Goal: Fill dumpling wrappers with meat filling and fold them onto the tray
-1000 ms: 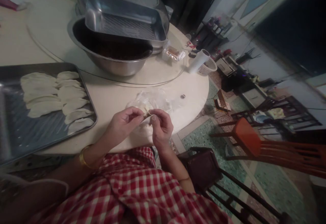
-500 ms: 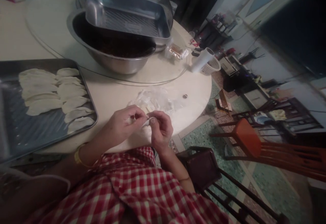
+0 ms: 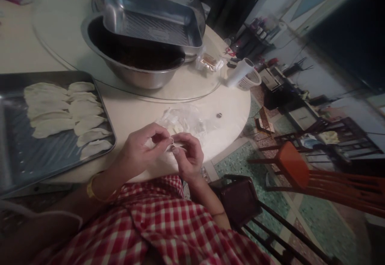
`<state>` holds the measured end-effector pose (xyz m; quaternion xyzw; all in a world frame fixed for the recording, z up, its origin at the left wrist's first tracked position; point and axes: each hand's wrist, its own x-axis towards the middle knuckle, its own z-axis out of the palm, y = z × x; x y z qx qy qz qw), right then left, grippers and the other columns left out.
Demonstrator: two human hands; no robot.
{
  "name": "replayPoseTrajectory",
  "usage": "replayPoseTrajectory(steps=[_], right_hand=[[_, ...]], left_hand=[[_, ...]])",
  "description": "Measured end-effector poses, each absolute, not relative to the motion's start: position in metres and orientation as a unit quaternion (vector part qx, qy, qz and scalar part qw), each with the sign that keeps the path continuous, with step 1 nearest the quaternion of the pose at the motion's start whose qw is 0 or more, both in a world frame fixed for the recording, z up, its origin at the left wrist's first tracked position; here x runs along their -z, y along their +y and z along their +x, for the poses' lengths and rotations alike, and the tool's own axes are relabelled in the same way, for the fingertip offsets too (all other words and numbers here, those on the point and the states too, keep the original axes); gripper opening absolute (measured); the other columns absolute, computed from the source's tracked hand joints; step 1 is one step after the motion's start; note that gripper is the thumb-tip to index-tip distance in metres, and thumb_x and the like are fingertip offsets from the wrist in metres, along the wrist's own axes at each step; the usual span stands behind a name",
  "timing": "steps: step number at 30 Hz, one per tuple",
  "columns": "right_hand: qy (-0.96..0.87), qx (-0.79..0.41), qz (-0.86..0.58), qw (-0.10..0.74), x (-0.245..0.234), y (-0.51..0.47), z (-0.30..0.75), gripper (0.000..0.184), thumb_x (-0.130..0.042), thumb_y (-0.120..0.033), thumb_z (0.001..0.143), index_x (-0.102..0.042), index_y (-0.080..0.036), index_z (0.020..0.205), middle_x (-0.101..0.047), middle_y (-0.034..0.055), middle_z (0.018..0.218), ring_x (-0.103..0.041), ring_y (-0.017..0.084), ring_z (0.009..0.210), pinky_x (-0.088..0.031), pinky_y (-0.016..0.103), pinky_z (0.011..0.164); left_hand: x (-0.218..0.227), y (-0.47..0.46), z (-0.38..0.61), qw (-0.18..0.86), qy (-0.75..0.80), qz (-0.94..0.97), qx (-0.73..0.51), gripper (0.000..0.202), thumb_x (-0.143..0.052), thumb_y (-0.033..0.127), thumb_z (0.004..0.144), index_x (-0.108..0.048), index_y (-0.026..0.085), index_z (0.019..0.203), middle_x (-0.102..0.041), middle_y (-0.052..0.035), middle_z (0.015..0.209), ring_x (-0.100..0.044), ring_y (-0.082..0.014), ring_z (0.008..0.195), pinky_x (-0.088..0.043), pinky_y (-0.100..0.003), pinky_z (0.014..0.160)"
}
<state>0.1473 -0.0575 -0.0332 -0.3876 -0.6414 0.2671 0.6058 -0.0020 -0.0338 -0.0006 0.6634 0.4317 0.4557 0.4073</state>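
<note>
My left hand (image 3: 141,150) and my right hand (image 3: 188,156) meet at the near edge of the round table (image 3: 126,112). Both pinch a small pale dumpling (image 3: 172,145) between thumbs and fingertips. Just beyond them lies a clear plastic bag (image 3: 183,120) with pale dough wrappers. To the left, a metal tray (image 3: 18,152) carries several folded dumplings (image 3: 75,112) in rows. A gold bangle (image 3: 92,186) sits on my left wrist.
A large steel bowl (image 3: 135,72) with dark filling stands on the glass turntable, a steel pan (image 3: 153,20) and a lid stacked over it. A white roll (image 3: 239,72) and a small basket lie at the far rim. Wooden chairs (image 3: 300,172) crowd the floor on the right.
My hands have stayed together on the dumpling, the fingers shifting along its edge and the right hand dropping slightly. The view has tilted a little.
</note>
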Motion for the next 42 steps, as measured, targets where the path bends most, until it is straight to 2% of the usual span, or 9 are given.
replayPoseTrajectory(steps=[4,12,18,21,25,29,32,35,42], right_hand=[[-0.642,-0.288,-0.368,0.608,0.030,-0.058,0.148,0.026,-0.062,-0.032,0.087,-0.055,-0.028,0.112,-0.065,0.0020,0.098,-0.067,0.013,0.088,-0.060,0.027,0.070],[-0.605,-0.234,-0.425,0.631,0.031,-0.058,0.146,0.010,-0.057,-0.026,0.090,-0.059,-0.025,0.099,-0.065,0.0015,0.087,-0.064,0.013,0.081,-0.057,0.027,0.066],[-0.593,-0.229,-0.422,0.647,0.035,-0.058,0.145,0.016,-0.057,-0.019,0.089,-0.059,-0.025,0.103,-0.063,0.0022,0.090,-0.062,0.013,0.085,-0.056,0.026,0.069],[-0.619,-0.215,-0.395,0.644,0.034,-0.059,0.145,0.024,-0.055,-0.014,0.088,-0.059,-0.026,0.108,-0.064,0.0030,0.091,-0.061,0.015,0.088,-0.056,0.029,0.070],[-0.651,-0.176,-0.375,0.636,0.031,-0.062,0.146,0.032,-0.053,-0.008,0.087,-0.060,-0.027,0.112,-0.065,0.0031,0.092,-0.060,0.015,0.089,-0.055,0.031,0.075],[-0.639,-0.224,-0.387,0.626,0.031,-0.064,0.145,0.032,-0.057,-0.012,0.086,-0.058,-0.027,0.114,-0.063,0.0038,0.097,-0.061,0.015,0.092,-0.057,0.028,0.071],[-0.604,-0.256,-0.401,0.639,0.032,-0.063,0.145,0.025,-0.056,-0.013,0.087,-0.059,-0.026,0.108,-0.062,0.0021,0.093,-0.062,0.012,0.086,-0.056,0.023,0.066],[-0.564,-0.265,-0.415,0.663,0.031,-0.061,0.145,0.018,-0.055,-0.016,0.088,-0.060,-0.025,0.103,-0.062,0.0016,0.092,-0.063,0.011,0.082,-0.056,0.023,0.067],[-0.560,-0.261,-0.427,0.661,0.032,-0.061,0.145,0.020,-0.053,-0.017,0.090,-0.060,-0.026,0.106,-0.065,0.0031,0.098,-0.064,0.013,0.089,-0.057,0.029,0.073]], left_hand=[[0.000,-0.035,-0.003,0.465,0.428,0.631,-0.451,0.006,-0.062,0.028,0.082,-0.062,0.022,0.079,-0.062,0.0011,0.074,-0.055,-0.0133,0.071,-0.043,-0.024,0.066],[-0.009,-0.034,0.002,0.510,0.416,0.612,-0.440,0.015,-0.060,0.031,0.083,-0.064,0.020,0.073,-0.062,0.0002,0.073,-0.055,-0.0131,0.069,-0.045,-0.024,0.065],[-0.002,-0.035,0.002,0.411,0.402,0.681,-0.453,0.009,-0.062,0.026,0.083,-0.063,0.020,0.090,-0.062,-0.0002,0.086,-0.056,-0.0120,0.075,-0.046,-0.024,0.069],[0.000,-0.035,0.002,0.339,0.383,0.720,-0.469,0.002,-0.060,0.020,0.085,-0.061,0.020,0.086,-0.060,0.0008,0.083,-0.055,-0.0108,0.071,-0.046,-0.024,0.067],[-0.004,-0.035,0.004,0.249,0.358,0.755,-0.489,0.007,-0.057,0.014,0.085,-0.057,0.019,0.081,-0.060,-0.0007,0.080,-0.057,-0.0127,0.075,-0.047,-0.026,0.069],[-0.006,-0.037,0.006,0.171,0.365,0.769,-0.495,0.008,-0.056,0.014,0.085,-0.057,0.018,0.078,-0.060,-0.0027,0.079,-0.059,-0.0158,0.077,-0.048,-0.030,0.072],[-0.003,-0.038,0.002,0.214,0.359,0.767,-0.486,0.004,-0.056,0.016,0.087,-0.060,0.018,0.088,-0.062,-0.0025,0.086,-0.060,-0.0148,0.081,-0.049,-0.028,0.075],[0.003,-0.041,-0.005,0.265,0.380,0.750,-0.472,0.014,-0.058,0.020,0.088,-0.061,0.020,0.102,-0.063,-0.0017,0.094,-0.061,-0.0133,0.086,-0.049,-0.025,0.076],[0.011,-0.040,-0.014,0.378,0.457,0.688,-0.418,0.017,-0.055,0.033,0.089,-0.066,0.021,0.094,-0.067,-0.0007,0.090,-0.062,-0.0133,0.082,-0.048,-0.022,0.068]])
